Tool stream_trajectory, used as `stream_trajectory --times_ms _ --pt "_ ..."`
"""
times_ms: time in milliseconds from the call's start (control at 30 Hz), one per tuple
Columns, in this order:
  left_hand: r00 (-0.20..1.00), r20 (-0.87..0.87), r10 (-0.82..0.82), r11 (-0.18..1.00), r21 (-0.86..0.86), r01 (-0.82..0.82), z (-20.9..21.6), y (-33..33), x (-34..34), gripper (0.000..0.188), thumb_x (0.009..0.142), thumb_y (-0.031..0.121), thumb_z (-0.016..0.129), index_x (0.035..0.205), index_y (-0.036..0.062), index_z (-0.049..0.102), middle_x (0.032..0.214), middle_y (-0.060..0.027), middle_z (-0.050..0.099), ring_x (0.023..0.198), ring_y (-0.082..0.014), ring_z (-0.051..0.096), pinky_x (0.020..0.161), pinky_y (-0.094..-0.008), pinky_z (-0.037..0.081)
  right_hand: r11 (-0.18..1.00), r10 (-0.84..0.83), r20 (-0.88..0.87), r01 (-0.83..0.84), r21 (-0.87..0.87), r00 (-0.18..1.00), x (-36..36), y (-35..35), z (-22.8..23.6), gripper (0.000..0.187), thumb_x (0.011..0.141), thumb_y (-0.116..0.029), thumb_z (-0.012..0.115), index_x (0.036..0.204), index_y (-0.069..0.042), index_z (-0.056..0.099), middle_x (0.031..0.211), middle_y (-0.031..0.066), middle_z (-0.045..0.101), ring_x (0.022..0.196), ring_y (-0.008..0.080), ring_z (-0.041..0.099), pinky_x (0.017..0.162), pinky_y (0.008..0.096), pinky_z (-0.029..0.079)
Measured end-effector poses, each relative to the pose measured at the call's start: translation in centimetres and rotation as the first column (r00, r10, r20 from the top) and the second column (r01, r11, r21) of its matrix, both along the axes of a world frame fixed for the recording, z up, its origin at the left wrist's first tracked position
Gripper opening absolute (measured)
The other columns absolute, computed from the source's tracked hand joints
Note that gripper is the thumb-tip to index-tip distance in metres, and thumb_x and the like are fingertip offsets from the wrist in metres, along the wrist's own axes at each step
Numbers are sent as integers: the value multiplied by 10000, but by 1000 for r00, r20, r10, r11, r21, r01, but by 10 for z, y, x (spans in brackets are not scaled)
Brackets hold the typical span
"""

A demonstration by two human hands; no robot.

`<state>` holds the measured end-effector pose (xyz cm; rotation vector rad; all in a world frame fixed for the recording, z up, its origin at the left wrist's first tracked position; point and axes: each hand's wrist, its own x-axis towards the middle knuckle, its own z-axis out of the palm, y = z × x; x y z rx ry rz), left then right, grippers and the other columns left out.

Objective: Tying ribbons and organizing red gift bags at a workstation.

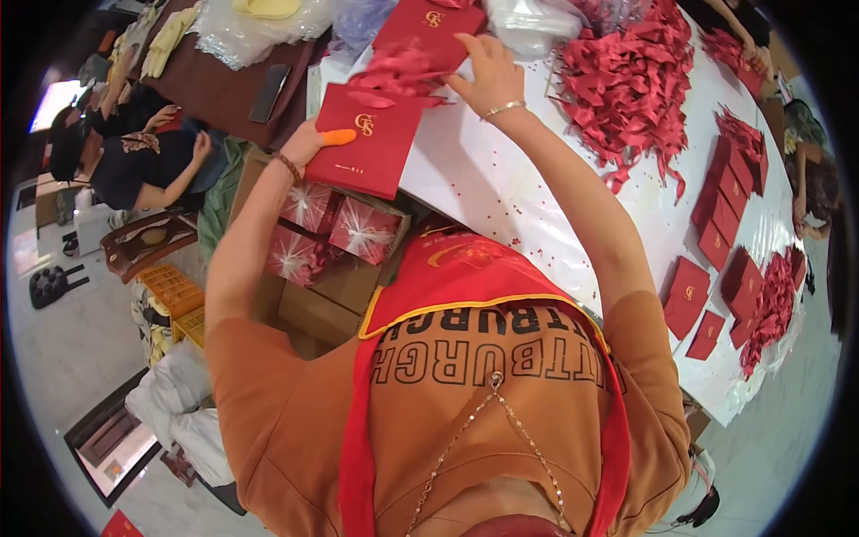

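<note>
A busy packing workshop

This looks like a workshop where people pack things. There are lots of red packs, all much alike. A big heap of red ribbons lies on the big white bench. On the left are wrapped bundles in an open cardboard box, yellow crates and other people.

Black flat object on brown tabletop, wooden chair, yellow crate
</note>
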<state>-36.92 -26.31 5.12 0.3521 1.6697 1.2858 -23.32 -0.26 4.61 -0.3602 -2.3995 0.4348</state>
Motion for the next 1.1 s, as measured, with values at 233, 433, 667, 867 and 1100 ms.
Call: stream_trajectory --times_ms 233,433,667,867,1100 --pt "853 385 353 934 -96 -343 -57 -33 9 403 776 156 648 1130 44 491 1022 -90 587 867 -213 607 720 -362 523 343 626 327 127 -931 708 5 -50 -74 559 793 -541 450 1024 -57 609 914 107 628 758 186 588 674 286 460" --pt "878 401 262 960 -19 -278 -48 -34 8 453 773 162 650 1167 52 455 1069 -76 560 908 -192 588 753 -343 511 -212 550 191 357 -910 813 -36 -71 -50 768 720 -698 439 1182 -88 512 1164 116 523 1079 223 468 931 406 312" --pt "940 330 89 990 76 -120 -14 -20 -19 479 740 113 672 1167 41 466 1053 -58 569 934 -162 569 780 -297 482 -202 721 37 261 -944 692 -64 -53 18 732 703 -642 537 1171 -80 519 1173 84 533 1083 217 484 928 397 333" --pt "989 141 -51 999 12 50 -20 -9 -56 516 713 99 693 1171 26 465 1050 -54 570 930 -137 548 798 -281 452 -58 672 245 380 -923 699 -132 -64 -37 452 780 -390 618 1063 -41 567 1037 101 606 829 187 619 730 290 498" --pt "984 122 -128 987 -85 138 -42 -1 -88 574 686 133 717 1187 32 456 1057 -45 572 931 -143 546 809 -291 450 386 501 518 357 -851 693 -150 -80 -46 804 752 -585 493 1278 8 358 1262 200 437 1170 273 429 948 342 346"
